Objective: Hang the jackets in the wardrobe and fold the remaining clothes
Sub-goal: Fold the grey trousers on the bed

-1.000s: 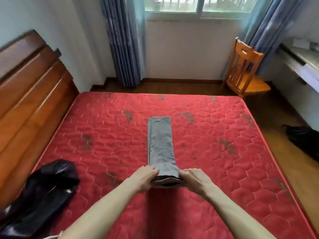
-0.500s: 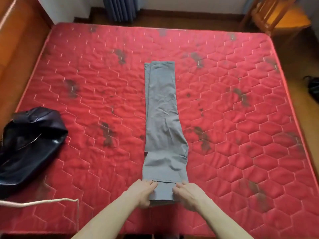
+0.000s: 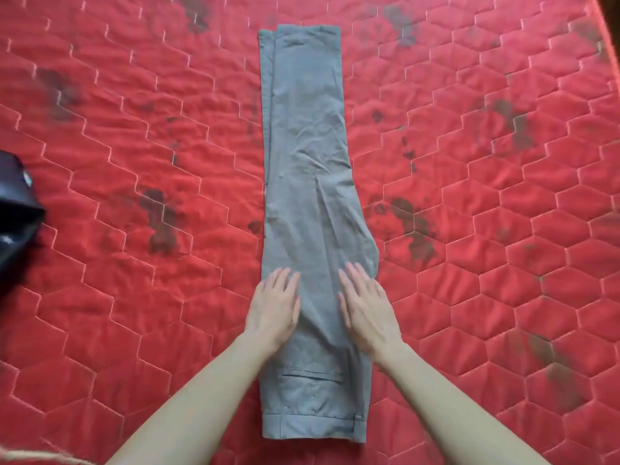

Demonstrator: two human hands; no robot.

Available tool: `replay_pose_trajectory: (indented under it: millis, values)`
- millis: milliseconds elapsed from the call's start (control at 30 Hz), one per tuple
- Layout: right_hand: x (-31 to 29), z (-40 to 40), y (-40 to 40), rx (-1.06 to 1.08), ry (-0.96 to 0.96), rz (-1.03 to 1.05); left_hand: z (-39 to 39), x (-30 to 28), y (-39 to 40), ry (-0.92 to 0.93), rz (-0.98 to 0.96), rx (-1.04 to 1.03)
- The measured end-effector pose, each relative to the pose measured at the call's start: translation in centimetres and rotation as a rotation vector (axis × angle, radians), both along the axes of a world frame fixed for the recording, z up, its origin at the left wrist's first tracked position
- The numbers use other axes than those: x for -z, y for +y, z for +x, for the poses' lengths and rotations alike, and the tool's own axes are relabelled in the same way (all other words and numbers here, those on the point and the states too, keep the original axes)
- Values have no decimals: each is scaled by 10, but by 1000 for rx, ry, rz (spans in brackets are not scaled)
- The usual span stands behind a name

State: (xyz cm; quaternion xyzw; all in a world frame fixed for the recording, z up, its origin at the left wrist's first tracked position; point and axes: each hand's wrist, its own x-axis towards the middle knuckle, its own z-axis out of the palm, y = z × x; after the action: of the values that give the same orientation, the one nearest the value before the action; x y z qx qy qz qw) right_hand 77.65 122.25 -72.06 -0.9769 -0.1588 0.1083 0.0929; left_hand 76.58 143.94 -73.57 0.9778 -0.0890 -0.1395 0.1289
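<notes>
Grey trousers (image 3: 308, 169), folded lengthwise leg on leg, lie stretched out on the red quilted mattress (image 3: 486, 229), waistband toward me and cuffs far away. My left hand (image 3: 273, 308) lies flat on the left side of the seat area, fingers straight. My right hand (image 3: 367, 305) lies flat on the right side at the same height, fingers straight too. Both palms press on the cloth. A back pocket and belt loops show between my forearms.
A black jacket (image 3: 15, 209) lies at the left edge of the mattress, mostly out of frame. A pale cord (image 3: 37, 456) crosses the bottom left corner. Dark stains dot the mattress.
My view has dropped closer to the bed. Both hands let go of the waistband and moved forward onto the trousers, now lying flat on the cloth.
</notes>
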Motion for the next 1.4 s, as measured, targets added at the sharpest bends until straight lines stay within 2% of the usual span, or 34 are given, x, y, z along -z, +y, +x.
replay_pose_trajectory:
  millis: [100,167,233,400,567,700,833,967,1133,1200,1400]
  values:
    - [39,34,4,145,-98,5,14,32,-23,-57,-21,-145]
    - [60,52,4,328,-91,24,25,50,-33,-97,-10,-247]
    - [79,61,6,410,-77,24,30,68,-33,-119,5,-311]
    - [114,41,31,66,-149,-81,9,96,-22,-163,40,-198]
    - [104,17,55,173,-69,27,-6,96,-17,-161,50,-142]
    - [90,-32,69,-77,-59,199,-37,87,-25,-106,86,-167]
    - [101,-73,44,-16,-33,134,-78,81,-26,-124,-54,-205]
    - [99,-82,18,-84,-71,52,-109,79,-5,-135,-85,13]
    - [91,-95,-5,-129,-74,-5,-109,78,38,-140,4,426]
    - [86,-100,-19,-257,-63,4,-112,76,50,-147,25,573]
    - [70,-97,-83,-842,56,-64,-106,63,88,-139,64,888]
